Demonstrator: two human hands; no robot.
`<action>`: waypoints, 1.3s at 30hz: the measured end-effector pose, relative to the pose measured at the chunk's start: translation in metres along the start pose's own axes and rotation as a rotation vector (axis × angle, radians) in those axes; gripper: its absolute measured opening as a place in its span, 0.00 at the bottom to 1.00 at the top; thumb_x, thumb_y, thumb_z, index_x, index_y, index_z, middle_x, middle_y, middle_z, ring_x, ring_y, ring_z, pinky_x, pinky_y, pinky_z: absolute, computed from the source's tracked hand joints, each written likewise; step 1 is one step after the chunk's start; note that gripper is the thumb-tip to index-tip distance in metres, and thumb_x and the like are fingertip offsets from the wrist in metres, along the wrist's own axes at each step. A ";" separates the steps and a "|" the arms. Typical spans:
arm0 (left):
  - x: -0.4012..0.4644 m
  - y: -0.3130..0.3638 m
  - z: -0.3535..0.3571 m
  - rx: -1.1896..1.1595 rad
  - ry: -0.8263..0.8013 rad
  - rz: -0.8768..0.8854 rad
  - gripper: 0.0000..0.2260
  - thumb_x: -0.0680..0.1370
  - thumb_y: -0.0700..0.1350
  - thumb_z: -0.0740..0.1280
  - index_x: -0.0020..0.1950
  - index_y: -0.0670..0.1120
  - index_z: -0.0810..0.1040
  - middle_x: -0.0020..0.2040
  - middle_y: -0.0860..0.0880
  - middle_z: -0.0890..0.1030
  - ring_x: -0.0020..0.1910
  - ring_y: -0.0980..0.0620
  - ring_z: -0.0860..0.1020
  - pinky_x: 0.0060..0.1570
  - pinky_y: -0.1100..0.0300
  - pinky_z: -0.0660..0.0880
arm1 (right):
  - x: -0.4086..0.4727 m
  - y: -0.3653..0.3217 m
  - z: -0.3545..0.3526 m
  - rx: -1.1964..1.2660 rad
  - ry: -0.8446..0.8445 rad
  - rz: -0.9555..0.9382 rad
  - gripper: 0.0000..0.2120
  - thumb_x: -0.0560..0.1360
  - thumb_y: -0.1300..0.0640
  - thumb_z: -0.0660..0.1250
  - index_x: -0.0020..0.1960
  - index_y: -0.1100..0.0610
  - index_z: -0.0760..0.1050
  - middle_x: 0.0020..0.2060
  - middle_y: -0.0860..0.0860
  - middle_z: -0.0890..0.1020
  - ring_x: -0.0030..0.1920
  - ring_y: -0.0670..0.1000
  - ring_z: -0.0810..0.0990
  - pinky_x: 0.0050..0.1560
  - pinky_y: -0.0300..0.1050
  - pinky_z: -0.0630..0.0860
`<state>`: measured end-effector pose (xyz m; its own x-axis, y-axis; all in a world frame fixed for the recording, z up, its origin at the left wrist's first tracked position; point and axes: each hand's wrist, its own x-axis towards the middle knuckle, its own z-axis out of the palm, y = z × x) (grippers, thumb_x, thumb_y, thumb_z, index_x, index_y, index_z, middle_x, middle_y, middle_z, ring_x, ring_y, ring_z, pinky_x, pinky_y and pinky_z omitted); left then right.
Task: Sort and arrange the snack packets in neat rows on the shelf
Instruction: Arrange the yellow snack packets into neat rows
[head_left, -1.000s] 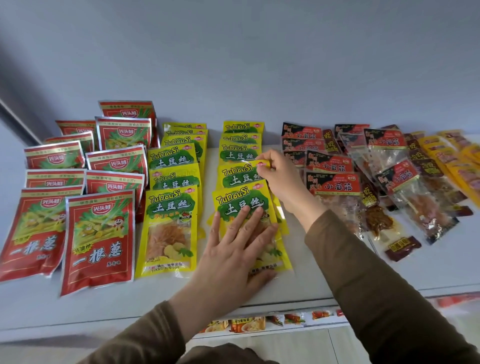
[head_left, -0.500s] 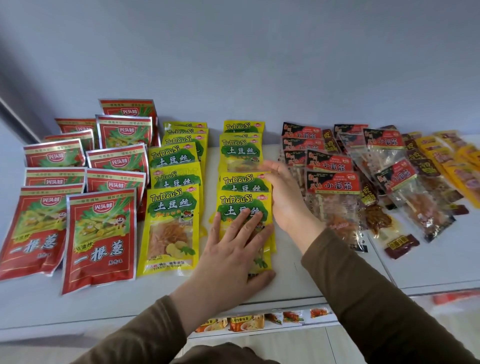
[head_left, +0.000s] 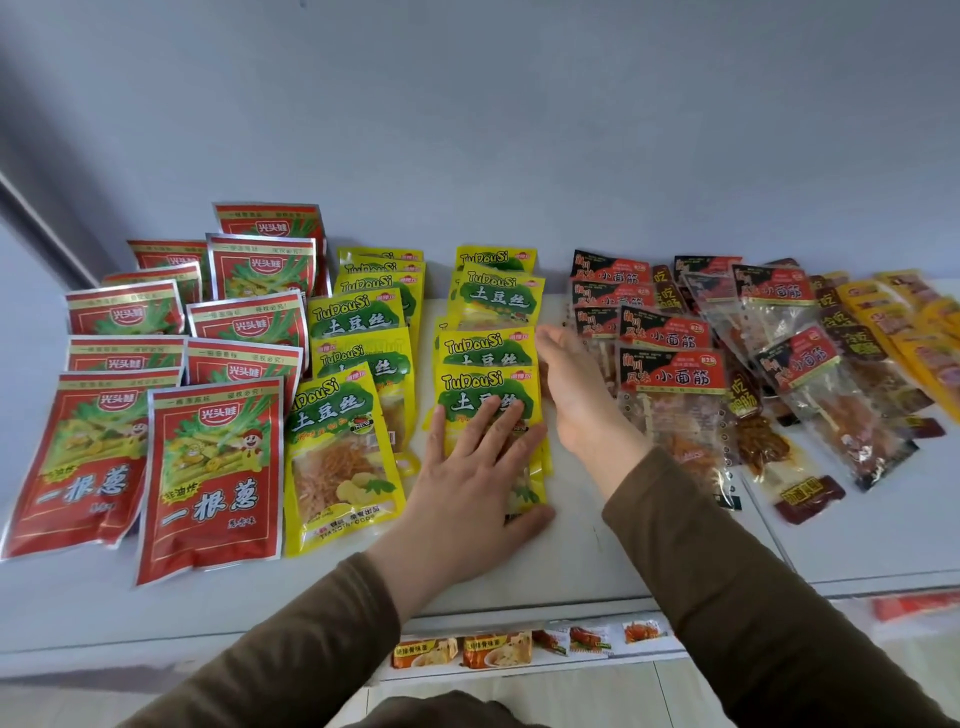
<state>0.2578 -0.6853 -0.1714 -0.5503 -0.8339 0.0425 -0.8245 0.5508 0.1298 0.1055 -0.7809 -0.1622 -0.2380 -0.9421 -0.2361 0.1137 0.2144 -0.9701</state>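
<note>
On the white shelf (head_left: 519, 571), I see red, yellow and clear snack packets in rows. My left hand (head_left: 467, 488) presses flat, fingers spread, on the front yellow packet (head_left: 485, 395); my right hand (head_left: 571, 384), fingers straight together, stands edge-on beside that column.

On the white shelf (head_left: 857, 540) lie nine red packets (head_left: 213, 467) in two columns, five in the left one and four in the right. The yellow TuDouSi packets (head_left: 343, 452) form two columns, about six at left and at least four at right. The clear red-and-black packets (head_left: 670, 379) and the orange-yellow packets (head_left: 893, 317) overlap too much to count; two hands show
</note>
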 end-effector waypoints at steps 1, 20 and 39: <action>0.001 -0.001 -0.001 0.002 -0.001 0.005 0.36 0.78 0.70 0.51 0.84 0.58 0.49 0.85 0.53 0.47 0.83 0.51 0.39 0.77 0.34 0.34 | -0.001 0.000 0.000 -0.009 -0.006 0.003 0.18 0.84 0.49 0.61 0.71 0.54 0.70 0.67 0.51 0.76 0.68 0.51 0.74 0.72 0.54 0.68; 0.001 0.001 -0.002 0.007 -0.053 -0.060 0.38 0.78 0.73 0.52 0.83 0.61 0.41 0.84 0.52 0.36 0.80 0.47 0.30 0.76 0.32 0.35 | 0.045 -0.041 0.019 -0.082 0.041 -0.099 0.12 0.83 0.53 0.60 0.63 0.55 0.75 0.56 0.49 0.78 0.55 0.48 0.76 0.52 0.42 0.71; 0.001 -0.004 0.004 0.011 -0.037 -0.028 0.38 0.78 0.73 0.52 0.83 0.61 0.41 0.84 0.52 0.36 0.80 0.46 0.30 0.76 0.31 0.36 | 0.074 -0.050 0.025 -1.099 -0.191 -0.239 0.24 0.79 0.62 0.68 0.73 0.59 0.71 0.66 0.57 0.78 0.61 0.58 0.79 0.51 0.44 0.74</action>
<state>0.2599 -0.6886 -0.1758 -0.5311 -0.8473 0.0020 -0.8412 0.5275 0.1190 0.1065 -0.8678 -0.1293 0.0210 -0.9929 -0.1173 -0.8432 0.0454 -0.5357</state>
